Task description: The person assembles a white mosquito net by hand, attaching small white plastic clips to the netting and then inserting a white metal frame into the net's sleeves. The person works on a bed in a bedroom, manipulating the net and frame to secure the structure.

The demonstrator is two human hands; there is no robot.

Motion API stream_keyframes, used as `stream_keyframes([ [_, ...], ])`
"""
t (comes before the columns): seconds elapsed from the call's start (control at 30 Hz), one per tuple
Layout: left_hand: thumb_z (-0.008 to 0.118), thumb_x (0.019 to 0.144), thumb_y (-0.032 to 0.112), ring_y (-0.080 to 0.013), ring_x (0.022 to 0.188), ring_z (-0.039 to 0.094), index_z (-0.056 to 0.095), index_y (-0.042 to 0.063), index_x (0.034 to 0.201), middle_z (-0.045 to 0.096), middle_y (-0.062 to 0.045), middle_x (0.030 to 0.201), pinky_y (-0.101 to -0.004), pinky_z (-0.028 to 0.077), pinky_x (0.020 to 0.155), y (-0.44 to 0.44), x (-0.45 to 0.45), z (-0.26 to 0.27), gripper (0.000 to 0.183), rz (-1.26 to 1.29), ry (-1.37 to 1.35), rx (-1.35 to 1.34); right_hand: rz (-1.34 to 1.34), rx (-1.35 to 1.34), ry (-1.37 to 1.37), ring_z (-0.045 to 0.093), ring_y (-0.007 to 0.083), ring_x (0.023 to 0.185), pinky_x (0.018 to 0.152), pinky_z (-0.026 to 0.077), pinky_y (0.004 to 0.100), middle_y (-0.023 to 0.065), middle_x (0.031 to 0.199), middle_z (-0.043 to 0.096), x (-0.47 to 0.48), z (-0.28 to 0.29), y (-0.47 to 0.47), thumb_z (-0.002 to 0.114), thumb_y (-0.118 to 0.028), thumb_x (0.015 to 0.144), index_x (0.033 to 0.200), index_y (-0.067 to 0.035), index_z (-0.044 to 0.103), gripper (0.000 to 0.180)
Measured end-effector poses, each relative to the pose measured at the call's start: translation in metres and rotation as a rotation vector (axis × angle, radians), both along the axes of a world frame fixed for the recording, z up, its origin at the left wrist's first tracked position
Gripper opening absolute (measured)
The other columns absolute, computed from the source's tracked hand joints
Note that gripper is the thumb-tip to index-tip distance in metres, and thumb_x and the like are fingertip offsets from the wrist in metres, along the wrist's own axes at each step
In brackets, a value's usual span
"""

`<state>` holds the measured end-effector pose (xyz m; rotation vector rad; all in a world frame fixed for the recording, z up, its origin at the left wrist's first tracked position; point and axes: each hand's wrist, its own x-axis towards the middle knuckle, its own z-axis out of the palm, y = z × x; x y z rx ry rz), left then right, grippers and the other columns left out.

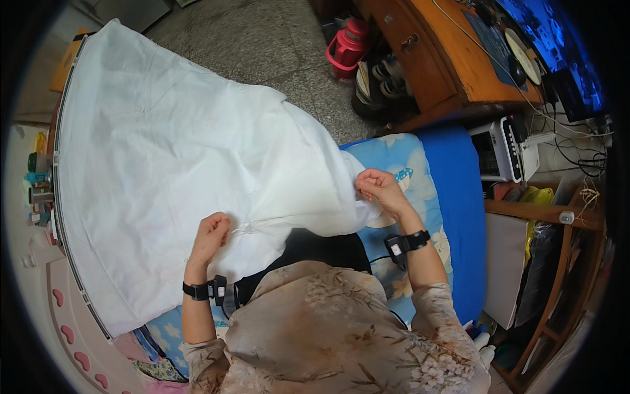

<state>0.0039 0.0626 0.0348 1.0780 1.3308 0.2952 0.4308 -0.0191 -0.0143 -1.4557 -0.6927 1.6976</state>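
Observation:
A large white cloth (167, 147) spreads before me and drapes over my lap, creased and gathered. My left hand (210, 236) is curled near a bunched spot, and a thin white string (242, 229) runs from its fingertips to a small gather in the cloth. At the cloth's right edge, my right hand (381, 189) has thumb and fingers pinched together on the fabric; the fingertips partly hide what they grip. Black straps with small devices circle both wrists.
Blue cloud-patterned bedding (393, 152) lies under my right arm. A dark and silver strip (55, 172) borders the cloth at left. Beyond stand a pink thermos (348, 47) and a wooden desk (443, 59) with a lit screen (556, 44). Shelves (541, 216) and cables are at right.

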Motion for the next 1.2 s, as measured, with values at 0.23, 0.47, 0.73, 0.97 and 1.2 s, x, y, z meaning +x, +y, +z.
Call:
stream_keyframes([
  [0.23, 0.052, 0.094, 0.013, -0.0038, 0.048, 0.033, 0.051, 0.010, 0.073, 0.043, 0.005, 0.059, -0.0215, 0.026, 0.044, -0.001, -0.024, 0.020, 0.022, 0.066, 0.054, -0.036, -0.186, 0.096, -0.593, 0.060, 0.0226, 0.097, 0.085, 0.048, 0.0303, 0.0165, 0.109, 0.062, 0.005, -0.048, 0.010, 0.069, -0.034, 0.087, 0.124, 0.003, 0.056, 0.054],
  [0.47, 0.051, 0.095, 0.014, -0.0048, 0.048, 0.033, 0.050, 0.009, 0.072, 0.042, 0.005, 0.059, -0.0223, 0.027, 0.044, 0.001, -0.039, 0.023, 0.023, 0.102, 0.052, 0.013, -0.420, -0.183, -0.325, 0.065, 0.0264, 0.098, 0.087, 0.052, 0.0364, 0.0192, 0.110, 0.066, 0.000, -0.061, 0.024, 0.075, -0.030, 0.084, 0.128, 0.007, 0.053, 0.062],
  [0.73, 0.050, 0.096, 0.015, -0.0052, 0.048, 0.034, 0.050, 0.009, 0.073, 0.042, 0.004, 0.058, -0.0222, 0.029, 0.045, -0.005, -0.029, 0.027, 0.023, 0.077, 0.000, 0.014, -0.440, 0.182, -0.137, 0.062, 0.0105, 0.073, 0.067, 0.049, 0.0227, 0.0050, 0.088, 0.069, 0.042, 0.032, 0.037, 0.067, -0.018, 0.091, 0.101, 0.001, 0.067, 0.021],
  [0.97, 0.050, 0.095, 0.013, -0.0050, 0.049, 0.037, 0.052, 0.008, 0.077, 0.045, 0.005, 0.059, -0.0217, 0.032, 0.046, -0.010, -0.022, 0.030, 0.020, 0.053, -0.024, -0.056, -0.477, 0.209, -0.026, 0.064, 0.0112, 0.075, 0.066, 0.052, 0.0236, 0.0071, 0.088, 0.069, 0.065, 0.028, 0.026, 0.068, -0.006, 0.089, 0.103, -0.005, 0.061, 0.016],
  [1.2, 0.051, 0.095, 0.013, -0.0050, 0.050, 0.042, 0.053, 0.008, 0.074, 0.048, 0.004, 0.059, -0.0208, 0.034, 0.047, -0.014, -0.008, 0.020, 0.021, -0.012, -0.082, -0.125, -0.353, 0.083, -0.459, 0.063, 0.0130, 0.073, 0.064, 0.051, 0.0258, 0.0060, 0.085, 0.068, 0.099, -0.041, 0.001, 0.069, -0.003, 0.084, 0.105, -0.005, 0.059, 0.024],
])
